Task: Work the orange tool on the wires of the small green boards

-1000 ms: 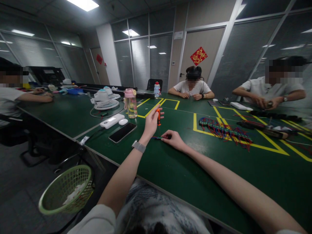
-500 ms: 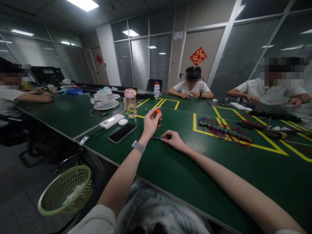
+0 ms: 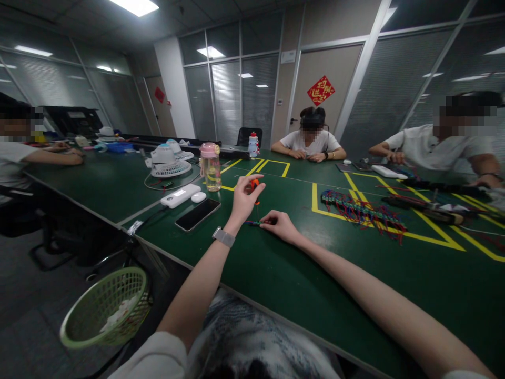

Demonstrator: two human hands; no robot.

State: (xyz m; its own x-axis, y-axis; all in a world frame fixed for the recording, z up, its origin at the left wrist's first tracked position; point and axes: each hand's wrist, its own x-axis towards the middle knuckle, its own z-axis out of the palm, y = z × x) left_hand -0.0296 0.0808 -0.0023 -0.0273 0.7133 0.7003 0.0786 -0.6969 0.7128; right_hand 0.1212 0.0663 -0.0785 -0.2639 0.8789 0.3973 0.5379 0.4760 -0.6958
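My left hand point(image 3: 243, 200), wearing a watch, is curled around the orange and black handle of a screwdriver point(image 3: 255, 185). Its thumb and forefinger stand apart at the tips; the other fingers are partly hidden. The screwdriver is upright, its thin shaft running down to a small green circuit board point(image 3: 255, 223) on the table. Fingers of my right hand point(image 3: 279, 225) pinch the right end of that board and rest low on the tabletop. Blue and red wire shows at the board's left end, partly behind my left wrist.
A black phone point(image 3: 198, 215), a white power bank point(image 3: 180, 196) and a pink-lidded bottle point(image 3: 211, 167) lie or stand left of my hands. Many wired boards point(image 3: 361, 210) are heaped to the right. A green basket point(image 3: 104, 308) stands below the table edge. Co-workers sit around.
The thumb and forefinger of my left hand have spread apart around the screwdriver handle. My right hand stays on the board. The person at the right has shifted slightly rightward.
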